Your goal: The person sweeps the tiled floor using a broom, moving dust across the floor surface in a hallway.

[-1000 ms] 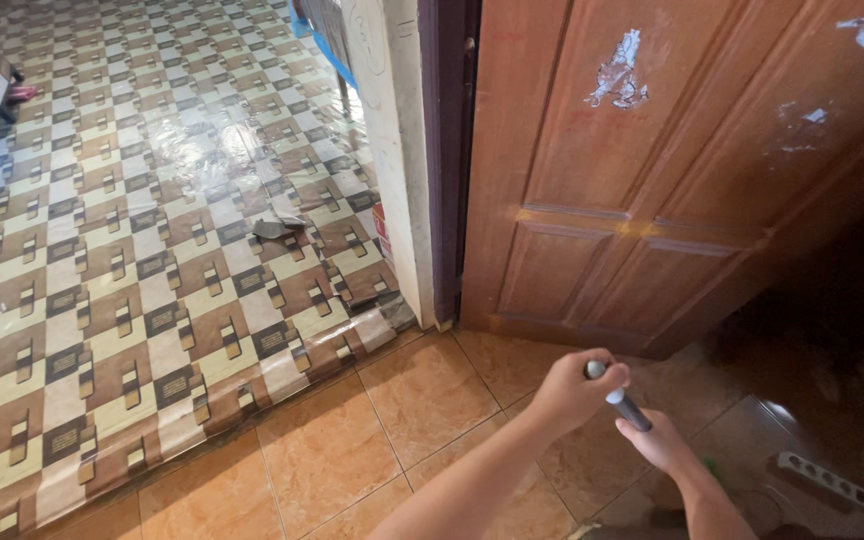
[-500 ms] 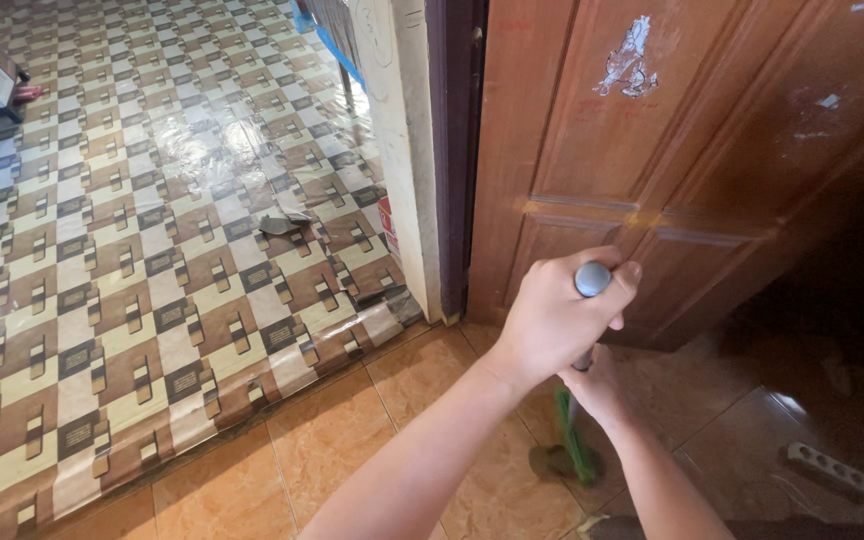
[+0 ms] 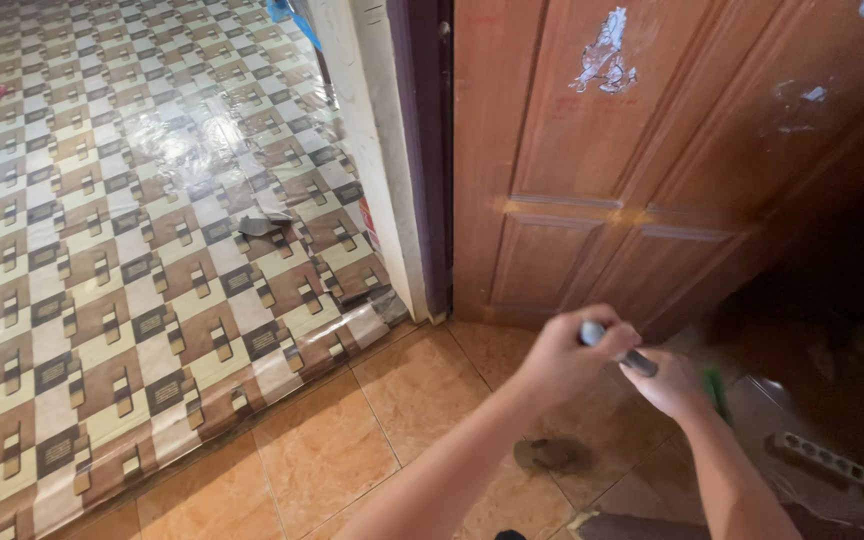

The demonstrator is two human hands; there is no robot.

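Both hands are on a grey metal broom handle with a rounded end cap (image 3: 607,345), held low over the orange-brown glazed floor tiles (image 3: 422,390), close to the bottom edge of the brown panelled wooden door (image 3: 632,200). The left hand (image 3: 567,360) is wrapped round the very top of the handle, fingers curled tight with the cap poking out past the thumb. The right hand (image 3: 674,385) grips it just below, fingers closed round the shaft too, though it's blurry so I can't make out each finger. A bit of the green plastic broom part (image 3: 715,390) shows just past the right hand, near the door's dark lower right corner.

On the tiles right under the hands there's a small greyish clump of dust or dirt (image 3: 550,455). Further right on the floor lies a white power strip (image 3: 817,457). Left of the door is the dark purple door frame (image 3: 422,150) and a whitish wall edge (image 3: 367,150), then the brown-and-cream checker-pattern vinyl floor covering (image 3: 132,250) with its curled edge meeting the tiles.
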